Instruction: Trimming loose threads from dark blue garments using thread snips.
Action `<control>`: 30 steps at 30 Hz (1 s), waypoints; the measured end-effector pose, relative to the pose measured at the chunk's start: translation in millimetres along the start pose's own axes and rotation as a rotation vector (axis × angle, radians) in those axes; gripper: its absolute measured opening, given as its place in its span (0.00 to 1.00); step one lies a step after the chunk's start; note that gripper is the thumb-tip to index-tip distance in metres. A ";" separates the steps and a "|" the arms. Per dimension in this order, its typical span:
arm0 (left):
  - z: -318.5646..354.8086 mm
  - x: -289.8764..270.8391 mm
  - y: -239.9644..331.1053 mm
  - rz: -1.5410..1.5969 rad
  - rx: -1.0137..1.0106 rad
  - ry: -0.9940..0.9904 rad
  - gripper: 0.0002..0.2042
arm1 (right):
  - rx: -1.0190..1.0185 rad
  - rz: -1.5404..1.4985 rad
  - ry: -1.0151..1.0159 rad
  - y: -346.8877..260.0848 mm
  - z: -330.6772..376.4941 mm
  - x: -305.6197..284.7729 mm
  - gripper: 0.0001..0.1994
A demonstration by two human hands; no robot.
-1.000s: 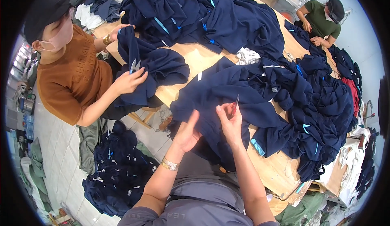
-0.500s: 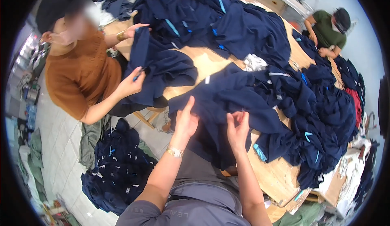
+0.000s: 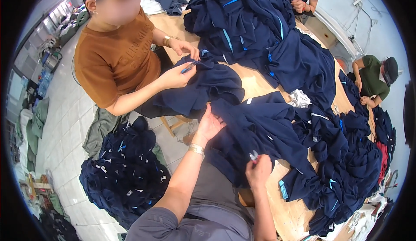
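My left hand is palm-up at the near left edge of a navy garment. Its fingers are apart and its thumb touches the cloth. In my right hand is a small pair of thread snips with bright metal blades and a reddish part, held just over the same garment. The garment spreads from the table toward my lap, with a short white strip on its far part.
At left, a co-worker in a brown shirt holds blue-handled snips over navy cloth. Large navy piles cover the wooden table. A dark garment heap lies on the tiled floor. Two more people stand beyond the table.
My view has turned left. The snips' blades now show in my right hand, which has dropped lower. The co-worker's hands have come together at the cloth.
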State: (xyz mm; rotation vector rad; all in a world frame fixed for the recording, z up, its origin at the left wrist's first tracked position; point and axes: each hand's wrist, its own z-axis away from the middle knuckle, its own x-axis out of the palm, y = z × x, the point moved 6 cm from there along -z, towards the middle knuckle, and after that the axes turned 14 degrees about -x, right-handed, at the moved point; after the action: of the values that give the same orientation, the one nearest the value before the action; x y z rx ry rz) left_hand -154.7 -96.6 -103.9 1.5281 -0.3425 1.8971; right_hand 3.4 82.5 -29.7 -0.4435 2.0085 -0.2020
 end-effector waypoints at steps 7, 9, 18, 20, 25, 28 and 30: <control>-2.3 -4.0 4.6 -0.154 -0.014 0.013 0.22 | 0.284 -0.300 0.075 49.8 24.4 2.7 0.14; -1.2 -3.5 3.0 -0.155 -0.019 0.012 0.19 | 0.276 -0.297 0.146 46.9 27.7 2.4 0.15; 7.2 -4.9 4.3 -0.119 0.116 0.040 0.08 | 0.241 -0.244 0.136 46.7 29.9 4.0 0.15; 4.9 -13.9 5.3 -0.148 0.118 0.035 0.09 | 0.239 -0.248 0.135 45.7 30.3 4.6 0.15; 5.3 -10.5 3.3 -0.140 0.105 0.031 0.08 | 0.227 -0.254 0.157 45.5 30.1 3.8 0.15; 5.8 -11.3 4.1 -0.128 0.112 0.051 0.07 | 0.222 -0.249 0.160 45.4 30.1 3.3 0.15; 5.9 -11.7 4.8 -0.134 0.113 0.048 0.07 | 0.219 -0.251 0.160 44.9 29.8 3.8 0.14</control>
State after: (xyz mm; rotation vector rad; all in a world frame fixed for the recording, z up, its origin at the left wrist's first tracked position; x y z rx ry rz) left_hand -152.3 -107.4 -112.2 1.5358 -0.1096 1.8713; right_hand 18.3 123.7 -61.4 -0.5522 2.0536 -0.6244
